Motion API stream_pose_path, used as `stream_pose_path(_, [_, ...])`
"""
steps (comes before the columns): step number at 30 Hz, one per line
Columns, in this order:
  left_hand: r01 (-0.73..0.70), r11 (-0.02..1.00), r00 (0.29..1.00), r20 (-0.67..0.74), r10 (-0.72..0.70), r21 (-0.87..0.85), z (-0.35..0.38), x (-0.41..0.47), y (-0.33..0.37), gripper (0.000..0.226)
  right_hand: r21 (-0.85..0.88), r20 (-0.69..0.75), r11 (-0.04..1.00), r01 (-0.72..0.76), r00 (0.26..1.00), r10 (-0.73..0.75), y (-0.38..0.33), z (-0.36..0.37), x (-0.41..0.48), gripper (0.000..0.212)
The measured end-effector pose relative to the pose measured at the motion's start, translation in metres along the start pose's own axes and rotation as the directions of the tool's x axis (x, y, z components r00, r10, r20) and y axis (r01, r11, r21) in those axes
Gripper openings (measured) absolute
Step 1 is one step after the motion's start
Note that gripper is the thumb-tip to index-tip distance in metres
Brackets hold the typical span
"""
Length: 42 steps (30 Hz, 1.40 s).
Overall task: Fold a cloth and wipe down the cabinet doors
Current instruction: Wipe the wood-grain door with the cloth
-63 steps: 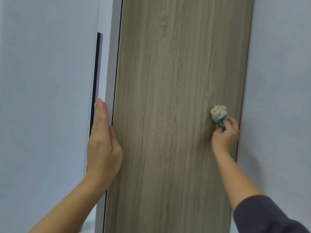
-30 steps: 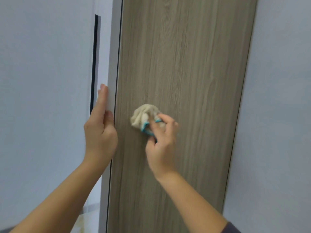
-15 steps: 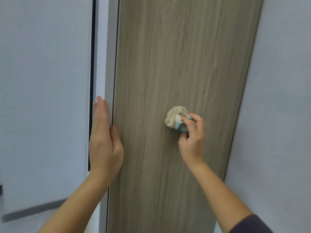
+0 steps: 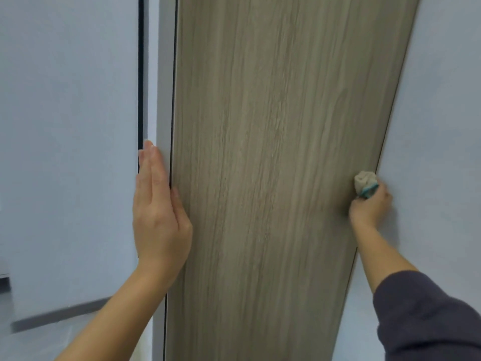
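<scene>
A tall wood-grain cabinet door (image 4: 273, 152) fills the middle of the view. My right hand (image 4: 371, 208) grips a bunched cream cloth with a teal edge (image 4: 364, 182) and presses it against the door's right edge, about mid-height. My left hand (image 4: 158, 212) lies flat with straight fingers along the door's left edge, thumb on the wood face, steadying it.
A pale grey frame strip (image 4: 162, 74) and a dark gap (image 4: 141, 61) run beside the door's left edge. Light grey panels or walls stand to the left (image 4: 65, 126) and to the right (image 4: 442, 113). A darker baseboard strip (image 4: 59, 313) shows at lower left.
My right hand has swept the cloth from the door's middle rightward to its right edge. The left hand has stayed on the left edge.
</scene>
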<state>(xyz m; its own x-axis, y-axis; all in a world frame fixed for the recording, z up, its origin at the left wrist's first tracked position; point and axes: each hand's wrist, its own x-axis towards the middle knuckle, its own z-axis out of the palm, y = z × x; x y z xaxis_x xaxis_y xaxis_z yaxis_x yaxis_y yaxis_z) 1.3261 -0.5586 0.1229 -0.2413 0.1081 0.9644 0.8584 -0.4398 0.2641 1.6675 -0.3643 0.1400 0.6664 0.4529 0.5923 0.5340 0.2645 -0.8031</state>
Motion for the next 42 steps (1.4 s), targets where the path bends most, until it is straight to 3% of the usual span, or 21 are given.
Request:
stream_pose_path(4, [0.004,1.000,1.000,0.010,-0.004,-0.004,0.001,0.001,-0.001,0.065,-0.105,0.067,0.986,-0.130,0.988,0.137,0.013,-0.002,0.012,0.048])
stream_pose_path(8, [0.031,0.999,0.999,0.013,-0.030,-0.038,0.000,0.002,0.001,0.064,-0.009,0.060,0.992,-0.128,0.990,0.128,0.004,0.003,-0.010,0.044])
stream_pose_path(15, [0.093,0.988,0.995,0.046,-0.087,-0.126,-0.007,0.001,0.007,0.063,0.297,-0.065,0.929,0.222,0.975,-0.213,-0.050,0.006,-0.124,0.047])
stream_pose_path(20, [0.113,0.966,0.990,0.108,-0.090,-0.234,-0.014,0.003,0.006,0.061,0.468,0.002,0.805,0.366,0.910,-0.415,-0.092,-0.004,-0.216,0.048])
stream_pose_path(23, [0.170,0.940,0.982,0.124,-0.139,-0.296,-0.016,-0.008,0.000,0.059,0.505,0.036,0.725,0.469,0.828,-0.560,-0.104,-0.009,-0.253,0.047])
stream_pose_path(28, [0.248,0.915,0.967,0.144,-0.212,-0.317,-0.020,-0.044,-0.004,0.057,0.483,0.072,0.540,0.689,0.584,-0.809,-0.097,-0.015,-0.289,0.042])
stream_pose_path(31, [0.277,0.919,0.959,0.140,-0.246,-0.282,-0.019,-0.060,-0.002,0.059,0.476,0.073,0.434,0.765,0.457,-0.887,-0.088,-0.014,-0.279,0.035])
stream_pose_path(33, [0.274,0.934,0.960,0.127,-0.250,-0.231,-0.017,-0.065,-0.002,0.061,0.442,0.078,0.399,0.803,0.409,-0.909,-0.079,-0.012,-0.265,0.035])
stream_pose_path(35, [0.253,0.952,0.966,0.109,-0.236,-0.173,-0.012,-0.067,-0.002,0.062,0.405,0.080,0.433,0.805,0.440,-0.894,-0.067,-0.011,-0.247,0.034])
stream_pose_path(42, [0.248,0.962,0.968,0.066,-0.242,-0.110,-0.007,-0.070,-0.003,0.063,0.319,0.117,0.721,0.616,0.729,-0.674,-0.016,-0.008,-0.185,0.048])
